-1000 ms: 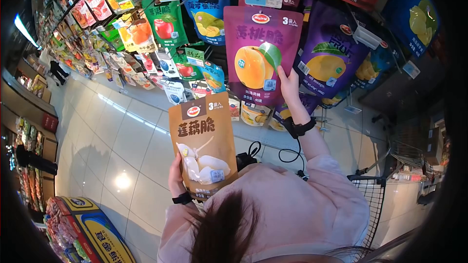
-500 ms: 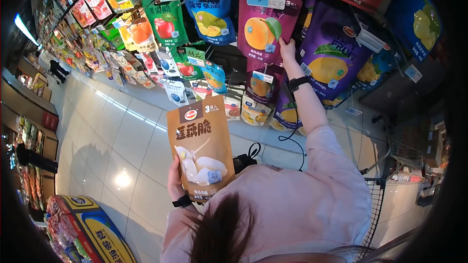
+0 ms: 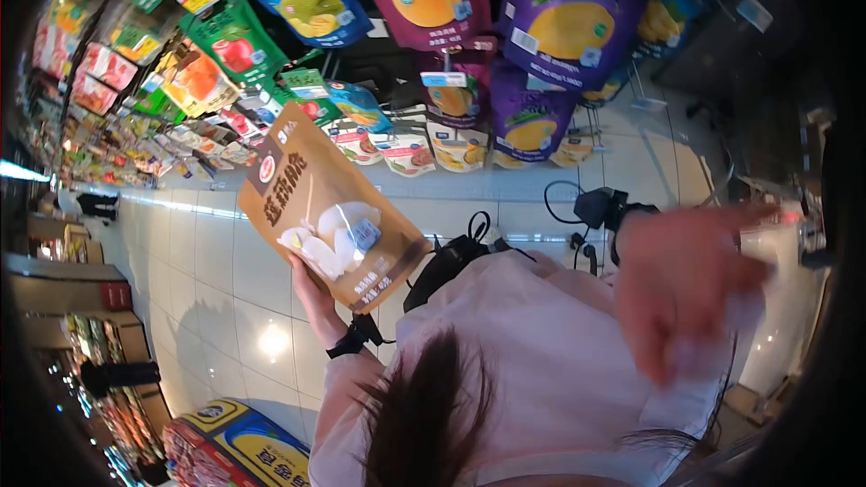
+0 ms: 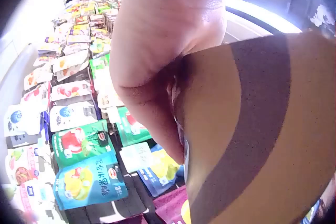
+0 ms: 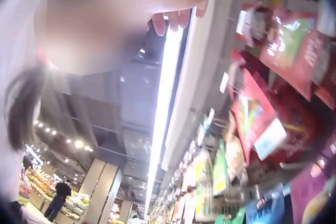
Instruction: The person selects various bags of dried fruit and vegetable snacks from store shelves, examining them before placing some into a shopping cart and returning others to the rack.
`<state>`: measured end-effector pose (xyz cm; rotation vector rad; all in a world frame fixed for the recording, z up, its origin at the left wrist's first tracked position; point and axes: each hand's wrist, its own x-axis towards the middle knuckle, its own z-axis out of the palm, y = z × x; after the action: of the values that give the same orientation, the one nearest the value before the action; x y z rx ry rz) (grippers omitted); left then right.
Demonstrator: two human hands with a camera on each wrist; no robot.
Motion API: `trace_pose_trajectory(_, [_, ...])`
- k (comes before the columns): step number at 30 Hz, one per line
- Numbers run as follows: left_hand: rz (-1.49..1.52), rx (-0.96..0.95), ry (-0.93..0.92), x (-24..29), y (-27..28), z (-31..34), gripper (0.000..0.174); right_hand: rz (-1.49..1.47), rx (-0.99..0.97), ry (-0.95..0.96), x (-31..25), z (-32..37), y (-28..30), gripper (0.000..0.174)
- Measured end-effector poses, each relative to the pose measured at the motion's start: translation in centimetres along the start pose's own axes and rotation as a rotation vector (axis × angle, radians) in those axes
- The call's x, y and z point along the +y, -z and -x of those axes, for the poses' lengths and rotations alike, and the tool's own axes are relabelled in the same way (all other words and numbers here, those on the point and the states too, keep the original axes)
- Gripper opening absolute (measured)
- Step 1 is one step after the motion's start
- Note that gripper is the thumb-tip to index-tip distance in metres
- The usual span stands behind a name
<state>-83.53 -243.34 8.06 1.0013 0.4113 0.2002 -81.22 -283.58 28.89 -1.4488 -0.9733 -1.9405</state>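
Observation:
A brown snack pouch (image 3: 316,203) with white lotus root printed on it tilts to the left in front of the body. My left hand (image 3: 313,293) grips its lower left side, and in the left wrist view the thumb side of that hand presses against the pouch (image 4: 210,124). Off to the right, before the pink shirt, my right hand (image 3: 690,289) is raised and blurred by motion. Nothing shows in it; in the right wrist view its fingers (image 5: 173,20) hang loosely. A magenta pouch (image 3: 424,0) with a yellow peach hangs on the rack ahead.
Purple mango pouches (image 3: 559,27) hang right of the magenta one; green and blue pouches hang to its left. A lower row holds smaller bags. A yellow and blue display box (image 3: 262,442) stands on the tiled floor (image 3: 225,298) at lower left.
My right hand has let go of the magenta peach pouch, now on the rack, and drawn back to the right. The brown pouch has tilted left, still in my left hand. The head view has shifted.

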Motion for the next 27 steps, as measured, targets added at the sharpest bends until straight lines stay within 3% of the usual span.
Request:
trace_pose_trajectory(2, [-0.066,-0.013,-0.023,-0.1,-2.7,-0.3,0.049,0.028,0.117,0.065,-2.2,-0.8,1.7,0.039])
trace_pose_trajectory(8, [-0.298,-0.012,0.02,-1.6,-7.3,0.4,0.05,0.083,0.13,0.065,-2.4,-0.5,3.0,0.036])
trace_pose_trajectory(14, [-0.25,-0.142,0.111,-3.0,-8.0,0.5,0.051,0.111,0.114,0.05,-3.1,-0.6,4.1,0.034])
trace_pose_trajectory(17, [-0.336,-0.093,0.114,-3.2,-7.7,0.5,0.05,0.107,0.074,-0.017,-3.5,-0.2,4.0,0.033])
trace_pose_trajectory(19, [-0.412,-0.11,0.08,-2.7,-8.3,0.8,0.049,0.086,-0.021,-0.134,-3.7,0.0,4.1,0.032])
trace_pose_trajectory(23, [-0.421,-0.211,0.032,-3.2,-8.3,0.5,0.048,0.04,-0.636,-0.557,-2.8,0.6,2.0,0.035])
trace_pose_trajectory(24, [-0.412,-0.23,0.021,-3.4,-8.6,0.6,0.048,-0.008,-0.673,-0.572,-2.3,3.1,1.6,0.049])
trace_pose_trajectory(27, [-0.375,-0.266,0.03,-3.8,-9.6,0.8,0.048,-0.05,-0.678,-1.036,-3.8,11.7,-0.1,0.059])
